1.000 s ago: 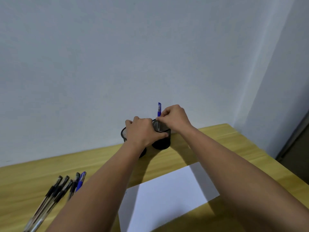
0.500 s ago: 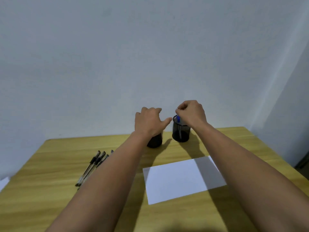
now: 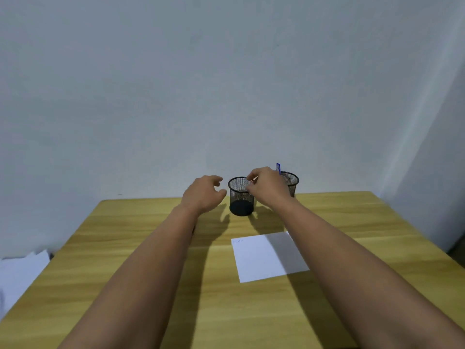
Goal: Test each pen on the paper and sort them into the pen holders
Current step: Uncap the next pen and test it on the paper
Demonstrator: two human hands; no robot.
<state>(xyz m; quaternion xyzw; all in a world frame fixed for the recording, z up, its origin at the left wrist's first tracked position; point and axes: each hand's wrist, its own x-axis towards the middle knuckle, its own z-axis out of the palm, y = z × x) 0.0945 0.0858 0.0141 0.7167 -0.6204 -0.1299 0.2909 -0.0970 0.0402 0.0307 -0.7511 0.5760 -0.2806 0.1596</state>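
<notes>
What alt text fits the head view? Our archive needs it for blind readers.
Two bare hands reach over a wooden table: the right hand pinches the rim of the left mesh pen holder, the left hand open beside it. A blue pen stands in the right mesh pen holder; paper lies nearer.

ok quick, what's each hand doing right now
left hand: open, fingers loosely curled, holding nothing
right hand: fingers curled by the pen holder rim; a grip cannot be told

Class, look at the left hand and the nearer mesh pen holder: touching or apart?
Apart. The head view shows a strip of wall between the left hand and the nearer mesh pen holder.
</notes>
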